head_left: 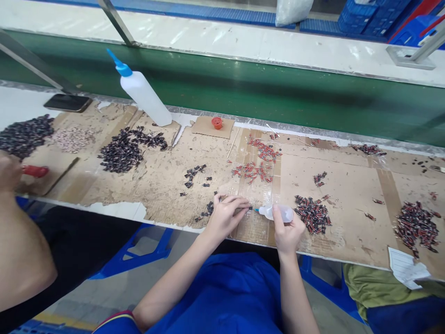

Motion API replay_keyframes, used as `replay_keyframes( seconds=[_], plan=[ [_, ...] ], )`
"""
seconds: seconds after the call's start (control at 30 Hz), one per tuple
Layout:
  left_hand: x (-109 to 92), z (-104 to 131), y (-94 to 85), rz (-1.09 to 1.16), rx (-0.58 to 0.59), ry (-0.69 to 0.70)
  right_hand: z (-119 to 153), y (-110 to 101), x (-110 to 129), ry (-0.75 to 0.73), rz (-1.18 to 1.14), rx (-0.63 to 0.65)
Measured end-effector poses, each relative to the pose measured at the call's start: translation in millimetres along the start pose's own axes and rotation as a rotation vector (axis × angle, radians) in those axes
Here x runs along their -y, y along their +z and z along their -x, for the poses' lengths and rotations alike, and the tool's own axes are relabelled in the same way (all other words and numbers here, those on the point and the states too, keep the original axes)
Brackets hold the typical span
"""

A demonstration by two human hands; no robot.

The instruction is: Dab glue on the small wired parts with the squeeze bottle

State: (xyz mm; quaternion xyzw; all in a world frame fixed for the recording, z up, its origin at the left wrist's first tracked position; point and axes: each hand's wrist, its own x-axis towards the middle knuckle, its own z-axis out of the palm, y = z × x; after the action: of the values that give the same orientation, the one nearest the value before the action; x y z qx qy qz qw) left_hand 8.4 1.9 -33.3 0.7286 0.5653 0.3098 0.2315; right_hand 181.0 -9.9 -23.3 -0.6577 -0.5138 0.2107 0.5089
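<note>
My left hand (pixel 227 214) pinches a small black part (pixel 250 208) at its fingertips. In my right hand (pixel 288 232) is a small translucent squeeze bottle (pixel 285 213), lying almost level, its thin blue tip close to the black part. Whether tip and part touch, I cannot tell. Loose black parts (pixel 209 208) lie beside my left wrist, and more black parts (pixel 194 174) sit farther up the cardboard. Beyond my hands are small red parts (pixel 252 171). A pile of red-and-black pieces (pixel 313 215) rests just right of my right hand.
A large white bottle with a blue nozzle (pixel 146 97) stands at the back. Nearby are a red cap (pixel 217 123), a phone (pixel 67 102) and a black pile (pixel 121 150). A co-worker's arm (pixel 21 250) reaches in at left. Another red-and-black pile (pixel 417 227) lies far right.
</note>
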Motion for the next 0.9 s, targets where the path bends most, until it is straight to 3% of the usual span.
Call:
replay_keyframes(
  seconds=[0.57,0.7,0.9],
  plan=[
    [0.5,-0.3,-1.8,-0.011,0.041,-0.023,0.1,1.3,-1.5,-0.061,0.019,0.046],
    [0.2,-1.0,-1.3,0.000,0.053,-0.042,3.1,0.0,-3.0,0.015,-0.037,-0.027],
    [0.8,-5.8,-5.8,0.009,0.110,-0.078,-0.8,-2.7,-7.3,0.107,-0.252,-0.251]
  ],
)
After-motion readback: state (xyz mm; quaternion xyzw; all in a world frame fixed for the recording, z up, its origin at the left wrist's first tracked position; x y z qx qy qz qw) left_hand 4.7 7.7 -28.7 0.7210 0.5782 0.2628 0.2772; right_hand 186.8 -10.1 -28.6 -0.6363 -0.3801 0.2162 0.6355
